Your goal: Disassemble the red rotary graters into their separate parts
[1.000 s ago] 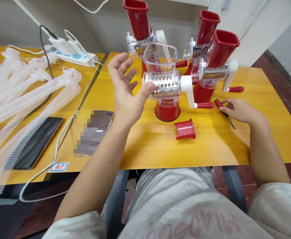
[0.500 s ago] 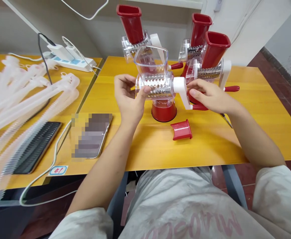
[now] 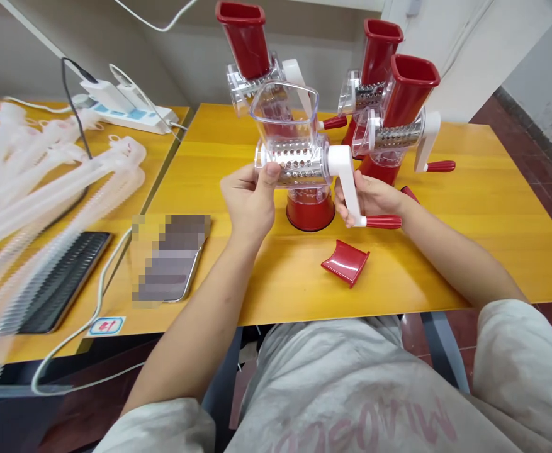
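A rotary drum grater (image 3: 294, 162) stands upright in front of me, with a clear hopper and housing, a perforated metal drum and a red base (image 3: 310, 209). My left hand (image 3: 252, 200) is closed round the left end of its housing, thumb on the near side. At the other end, my right hand (image 3: 369, 194) is closed on the white crank (image 3: 349, 182), fingers partly hidden behind it. The crank's red knob (image 3: 383, 221) points right, below that hand. On the table nearer me lies a loose curved red plastic piece (image 3: 346, 263).
Behind stand more graters with red hoppers, one at left (image 3: 243, 41) and two at right (image 3: 410, 94). A red object's end (image 3: 410, 194) shows behind my right forearm. At left are a phone (image 3: 174, 258), a dark flat device (image 3: 63, 283), a power strip (image 3: 134, 116) and translucent plastic strips (image 3: 63, 182).
My right hand has moved down and closed on the crank, whose knob sits lower. The loose red piece has turned and shifted slightly nearer me. My left hand's fingers have closed in on the housing.
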Available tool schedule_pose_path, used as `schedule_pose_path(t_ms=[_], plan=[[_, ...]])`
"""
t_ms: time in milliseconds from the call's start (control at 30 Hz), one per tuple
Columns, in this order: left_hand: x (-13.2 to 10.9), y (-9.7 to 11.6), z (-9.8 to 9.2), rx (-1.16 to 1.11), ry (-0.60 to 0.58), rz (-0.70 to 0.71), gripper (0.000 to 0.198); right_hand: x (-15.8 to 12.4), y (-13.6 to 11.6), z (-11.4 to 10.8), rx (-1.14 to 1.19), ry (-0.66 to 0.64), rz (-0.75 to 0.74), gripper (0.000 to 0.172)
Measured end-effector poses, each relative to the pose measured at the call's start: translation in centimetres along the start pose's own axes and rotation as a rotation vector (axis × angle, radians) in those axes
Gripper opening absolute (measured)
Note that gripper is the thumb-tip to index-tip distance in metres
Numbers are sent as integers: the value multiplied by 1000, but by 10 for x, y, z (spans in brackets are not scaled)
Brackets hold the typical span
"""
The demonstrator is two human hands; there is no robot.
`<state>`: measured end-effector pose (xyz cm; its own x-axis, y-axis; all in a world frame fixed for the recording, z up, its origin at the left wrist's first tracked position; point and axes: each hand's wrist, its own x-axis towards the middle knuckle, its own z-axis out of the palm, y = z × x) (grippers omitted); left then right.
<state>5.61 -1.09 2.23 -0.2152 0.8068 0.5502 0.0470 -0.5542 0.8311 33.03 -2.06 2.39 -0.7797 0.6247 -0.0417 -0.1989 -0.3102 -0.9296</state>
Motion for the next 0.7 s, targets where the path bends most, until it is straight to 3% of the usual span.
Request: schedule_pose_path(t_ms=[267,567,700], plan=[[0,3,1,-15,-16,3,82,8,11,6,83,29,-21,78],[-1,2,-1,-15,-25,-16,78,-1,12,3,141,-62,-106,52],[-2,4,-1,-28,-32,15,82,-5,12,7,122,-30,-104,49]])
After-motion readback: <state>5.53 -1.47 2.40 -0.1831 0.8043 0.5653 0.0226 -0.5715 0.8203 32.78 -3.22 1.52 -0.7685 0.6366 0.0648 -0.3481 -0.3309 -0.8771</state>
